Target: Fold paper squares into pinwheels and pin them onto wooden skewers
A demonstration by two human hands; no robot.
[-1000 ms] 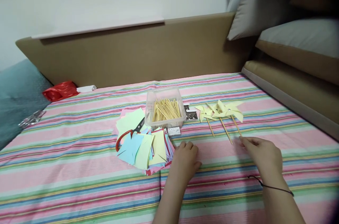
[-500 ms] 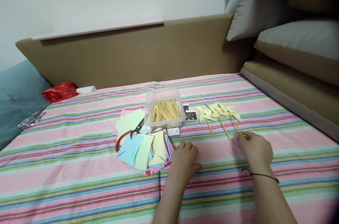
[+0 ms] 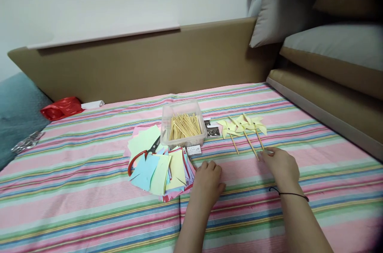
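Note:
Three pale yellow paper pinwheels on wooden sticks lie side by side on the striped cloth: a left pinwheel (image 3: pixel 229 129), a middle pinwheel (image 3: pixel 241 124) and a right pinwheel (image 3: pixel 255 126). The lower stick end of the right one meets the fingertips of my right hand (image 3: pixel 281 165), pinched on it. My left hand (image 3: pixel 208 179) rests on the cloth, thumb apart from its slightly bent fingers, holding nothing. Just left of it is a pile of coloured paper pieces (image 3: pixel 176 169) with cut slits. Scissors (image 3: pixel 154 147) with red handles lie across the papers.
A clear plastic box (image 3: pixel 183 141) of wooden sticks (image 3: pixel 185 126) stands behind the papers. Beside it are small packs of dark metal pieces (image 3: pixel 213 131) and a white label (image 3: pixel 194 149). A red plastic bag (image 3: pixel 62 108) lies far left; cushions (image 3: pixel 335 45) are stacked at right.
My right hand has shifted slightly left with the right pinwheel's stick, which now stands closer to the middle one. My left hand stays in place. The view has turned slightly right.

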